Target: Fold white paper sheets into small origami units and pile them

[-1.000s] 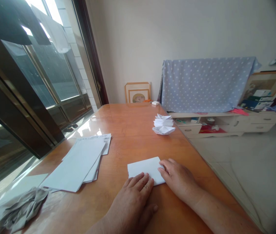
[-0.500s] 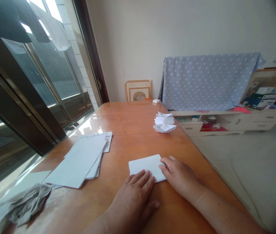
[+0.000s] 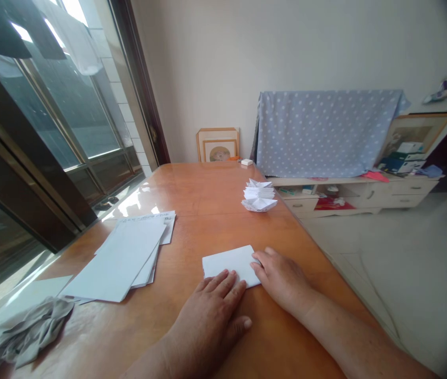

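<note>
- Plainly, the folded white sheet [image 3: 227,258] lay flat at the lower centre of my frame, on the glossy wooden table [image 3: 191,195].
- I judged slipping to be the main risk: that surface looked slick, so uneven pressure could have skewed the layers and left a crooked edge.
- A hard sideways push at the right edge could also, I thought, have buckled the paper, since only fingertips met it there.
- The left hand [image 3: 210,308] rested its extended, slightly parted fingers on the sheet's near side, thumb spread away and off the paper; it clasped nothing.
- The right hand [image 3: 284,276] had thumb and forefinger at the sheet's right edge; I could not tell whether they pinched it or merely touched it.
- Loose paper sheets [image 3: 118,263] lay overlapped left of centre, and folded paper pieces [image 3: 259,204] stood right of centre, both well apart from the hands.
</note>
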The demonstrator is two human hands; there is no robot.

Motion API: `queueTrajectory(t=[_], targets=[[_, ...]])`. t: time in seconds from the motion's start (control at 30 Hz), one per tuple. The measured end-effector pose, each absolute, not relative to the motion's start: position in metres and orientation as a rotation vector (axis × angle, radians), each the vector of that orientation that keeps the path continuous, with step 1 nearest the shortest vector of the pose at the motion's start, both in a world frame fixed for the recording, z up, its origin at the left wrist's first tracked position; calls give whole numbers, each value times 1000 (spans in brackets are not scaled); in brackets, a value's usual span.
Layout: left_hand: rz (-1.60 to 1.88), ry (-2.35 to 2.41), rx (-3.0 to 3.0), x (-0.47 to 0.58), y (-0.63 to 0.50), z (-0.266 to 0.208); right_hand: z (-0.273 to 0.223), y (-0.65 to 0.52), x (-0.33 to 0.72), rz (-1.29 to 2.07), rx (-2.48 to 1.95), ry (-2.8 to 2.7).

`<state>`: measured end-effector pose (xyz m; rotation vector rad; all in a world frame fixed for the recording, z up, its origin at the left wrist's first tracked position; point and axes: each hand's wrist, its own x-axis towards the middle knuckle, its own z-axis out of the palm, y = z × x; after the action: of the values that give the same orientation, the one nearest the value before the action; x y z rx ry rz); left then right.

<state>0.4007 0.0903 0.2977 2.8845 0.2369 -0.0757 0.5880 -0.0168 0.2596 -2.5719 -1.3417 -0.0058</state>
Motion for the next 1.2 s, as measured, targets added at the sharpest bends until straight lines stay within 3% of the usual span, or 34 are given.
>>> queueTrajectory(t=[1.2], targets=[[-35,225,2909,402,87,291,264,-20,587,26,-2569,-1355]])
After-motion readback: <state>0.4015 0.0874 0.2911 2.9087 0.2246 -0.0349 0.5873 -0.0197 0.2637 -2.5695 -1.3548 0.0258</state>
